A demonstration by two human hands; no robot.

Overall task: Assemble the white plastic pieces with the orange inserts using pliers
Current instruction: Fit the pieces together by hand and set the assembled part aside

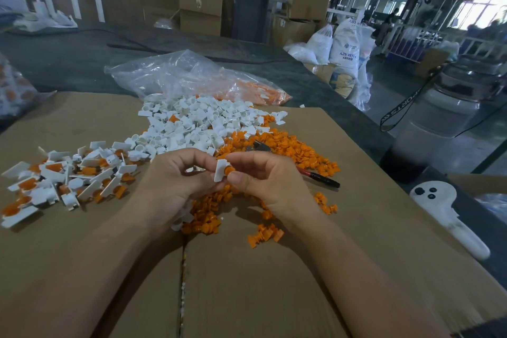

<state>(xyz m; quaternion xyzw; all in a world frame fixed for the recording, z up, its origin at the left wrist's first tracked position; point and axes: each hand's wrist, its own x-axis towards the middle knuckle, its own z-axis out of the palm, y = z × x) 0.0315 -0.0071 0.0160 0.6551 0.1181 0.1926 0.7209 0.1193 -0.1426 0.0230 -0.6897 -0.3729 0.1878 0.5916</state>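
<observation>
Pinching a white plastic piece (220, 171) in curled fingers, the left hand (175, 175) meets the right hand (266, 181), whose thumb and forefinger grip the orange insert (230, 170) seated in it. Pliers (319, 178) lie just beyond on a heap of orange inserts (288, 149); loose white pieces (189, 123) lie farther off, and assembled pieces (63, 178) lie left on the cardboard sheet (370, 200).

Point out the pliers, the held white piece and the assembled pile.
pliers (315, 175), head view, red handle.
white piece (220, 171), head view, its flat face.
assembled pile (55, 173), head view, a white part near its middle.
</observation>
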